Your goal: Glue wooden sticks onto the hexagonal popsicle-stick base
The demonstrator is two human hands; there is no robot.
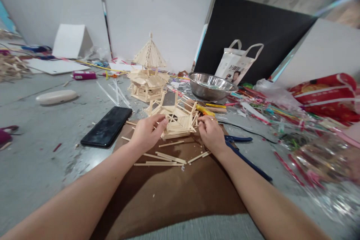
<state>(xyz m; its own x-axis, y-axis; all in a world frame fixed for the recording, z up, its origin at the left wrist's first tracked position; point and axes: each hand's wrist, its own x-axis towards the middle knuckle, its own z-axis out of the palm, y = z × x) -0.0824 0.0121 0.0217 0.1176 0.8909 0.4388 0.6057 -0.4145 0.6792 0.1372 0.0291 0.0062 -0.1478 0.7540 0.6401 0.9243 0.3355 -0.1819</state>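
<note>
A small frame built of thin wooden sticks [177,117] sits on a brown mat [168,191] in front of me. My left hand [147,132] grips its left side, fingers curled around the sticks. My right hand [210,132] is closed on its right edge, fingers pinched against the sticks. Several loose sticks [161,158] lie on the mat just below both hands. A finished stick pavilion with a pointed roof [147,71] stands farther back.
A black phone [107,126] lies left of the mat. Blue-handled pliers [244,153] rest to the right. A steel bowl [211,86], a white tote bag [238,62], a white oval case [56,96] and heaps of coloured wrappers [295,127] crowd the grey table [36,150].
</note>
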